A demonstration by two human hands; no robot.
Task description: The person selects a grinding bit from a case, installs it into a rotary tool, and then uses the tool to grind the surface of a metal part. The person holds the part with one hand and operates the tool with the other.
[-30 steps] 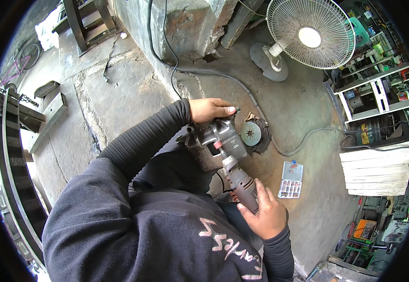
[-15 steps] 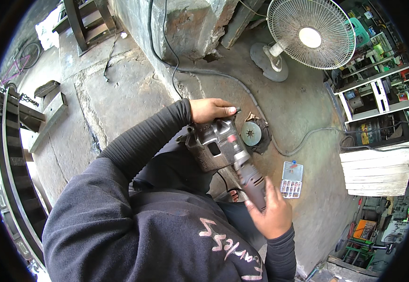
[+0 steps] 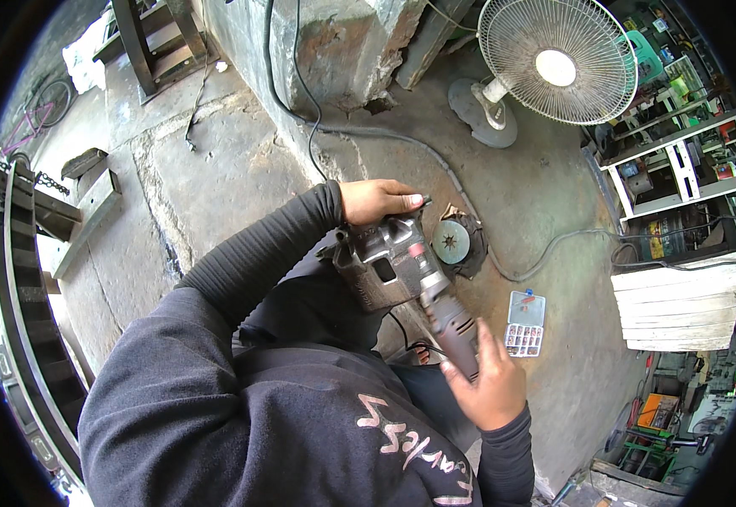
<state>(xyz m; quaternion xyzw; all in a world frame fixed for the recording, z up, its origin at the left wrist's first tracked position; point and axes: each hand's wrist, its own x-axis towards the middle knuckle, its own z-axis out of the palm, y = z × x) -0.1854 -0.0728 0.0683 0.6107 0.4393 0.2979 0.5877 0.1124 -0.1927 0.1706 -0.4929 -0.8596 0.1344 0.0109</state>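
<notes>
Nearby lie a round disc (image 3: 451,242) and a plastic box (image 3: 524,326), while left hand (image 3: 378,201) grips the casting (image 3: 359,277), right hand (image 3: 492,386) the rotary tool (image 3: 453,329).

Left hand (image 3: 378,200) on metal casting (image 3: 364,277), right hand (image 3: 493,385) gripping rotary tool (image 3: 452,326), red bit (image 3: 417,250) — maybe touching

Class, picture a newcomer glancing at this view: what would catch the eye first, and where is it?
Probably the dark grey rotary tool, red-tipped, near the centre: the right hand holds it by the metal casting that the left hand grips. Next, the big caged fan at upper right, then the open compartment box just beyond the right hand.
</notes>
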